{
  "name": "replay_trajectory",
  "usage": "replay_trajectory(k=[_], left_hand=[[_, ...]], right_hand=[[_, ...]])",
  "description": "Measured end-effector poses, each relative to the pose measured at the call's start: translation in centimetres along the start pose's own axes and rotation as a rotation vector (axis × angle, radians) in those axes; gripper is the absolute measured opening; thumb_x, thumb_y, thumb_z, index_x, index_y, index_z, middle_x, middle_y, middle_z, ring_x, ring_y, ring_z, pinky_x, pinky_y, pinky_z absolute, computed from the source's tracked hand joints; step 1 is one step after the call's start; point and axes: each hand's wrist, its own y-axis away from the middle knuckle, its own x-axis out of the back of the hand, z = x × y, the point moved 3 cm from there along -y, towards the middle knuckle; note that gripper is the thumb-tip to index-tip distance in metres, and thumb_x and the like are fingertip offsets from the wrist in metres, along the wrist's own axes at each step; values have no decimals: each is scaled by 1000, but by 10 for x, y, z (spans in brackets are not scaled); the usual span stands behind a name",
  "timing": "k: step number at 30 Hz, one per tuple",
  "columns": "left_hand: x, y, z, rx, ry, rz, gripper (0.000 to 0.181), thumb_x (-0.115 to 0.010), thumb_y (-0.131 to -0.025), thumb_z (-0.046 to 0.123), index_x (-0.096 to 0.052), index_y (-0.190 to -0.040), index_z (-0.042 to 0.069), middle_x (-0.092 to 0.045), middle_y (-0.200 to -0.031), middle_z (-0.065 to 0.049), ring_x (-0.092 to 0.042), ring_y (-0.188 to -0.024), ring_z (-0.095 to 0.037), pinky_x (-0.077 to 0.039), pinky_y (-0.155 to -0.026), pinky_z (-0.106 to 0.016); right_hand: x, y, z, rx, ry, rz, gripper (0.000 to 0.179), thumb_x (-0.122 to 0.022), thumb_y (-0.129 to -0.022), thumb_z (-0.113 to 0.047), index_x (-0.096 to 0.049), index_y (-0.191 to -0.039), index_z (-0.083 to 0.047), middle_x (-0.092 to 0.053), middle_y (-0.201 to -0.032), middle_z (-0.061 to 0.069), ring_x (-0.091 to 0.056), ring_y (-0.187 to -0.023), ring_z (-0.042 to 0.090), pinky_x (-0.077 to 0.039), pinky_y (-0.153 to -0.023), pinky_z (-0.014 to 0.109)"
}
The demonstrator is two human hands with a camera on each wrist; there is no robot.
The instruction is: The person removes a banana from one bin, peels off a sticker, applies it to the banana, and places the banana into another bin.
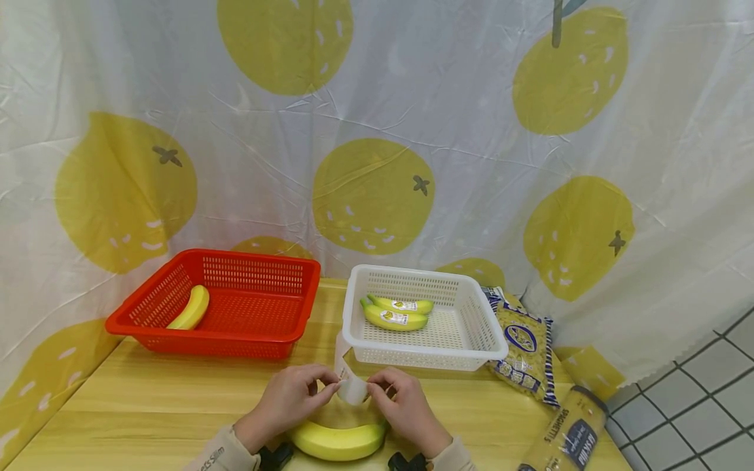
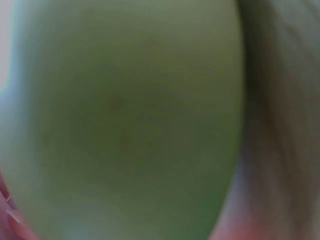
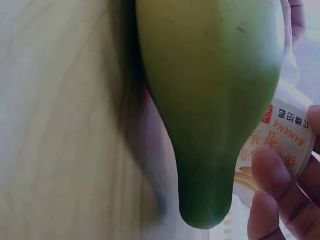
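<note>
Between my two hands a pale banana label (image 1: 353, 390) is held up, its printed front showing orange "BANANA" lettering in the right wrist view. My left hand (image 1: 292, 397) pinches its left side between thumb and fingers. At the right edge, my right hand (image 1: 408, 407) pinches it with thumb and fingertips. A whitish backing strip (image 1: 340, 350) runs from the label back toward the white basket. Below the hands lies a yellow banana (image 1: 338, 443) with a greenish end. Its green stem end (image 3: 207, 200) is near the right wrist camera; its blurred skin (image 2: 125, 120) fills most of the left wrist view.
At the back left, a red basket (image 1: 235, 345) contains one banana (image 1: 191, 309). A white basket (image 1: 424, 358) contains two labelled bananas (image 1: 396, 318). To its right lean a bag of pasta (image 1: 524, 350) and a spaghetti pack (image 1: 568, 435). A lemon-print curtain (image 1: 265, 150) hangs behind.
</note>
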Motion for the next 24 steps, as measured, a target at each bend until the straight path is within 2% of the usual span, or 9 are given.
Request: replay_trajectory(k=[8, 17, 24], left_hand=[[0, 0, 0, 15, 6, 1, 17, -84, -84, 18, -74, -88, 32, -60, -74, 25, -45, -59, 10, -39, -52, -14], [0, 0, -2, 30, 11, -11, 17, -83, -85, 19, -73, -87, 33, -59, -74, 25, -45, -59, 10, -39, -52, -15], [1, 0, -2, 44, 20, -26, 18, -83, -86, 18, -72, -87, 33, -57, -72, 25, -44, -60, 9, -39, -51, -16]], right_hand=[[1, 0, 2, 10, 2, -2, 5, -70, -99, -17, -74, -98, -16, -72, -89, -7, -63, -74, 4, -56, -62, 24], [1, -1, 1, -35, 2, -22, 5, -70, -100, -19, -74, -99, -16, -72, -90, -8, -61, -76, 0, -56, -64, 25], [2, -1, 1, -31, 0, -14, 6, -69, -100, -18, -74, -98, -15, -72, -89, -6, -61, -76, 0, -55, -63, 23]])
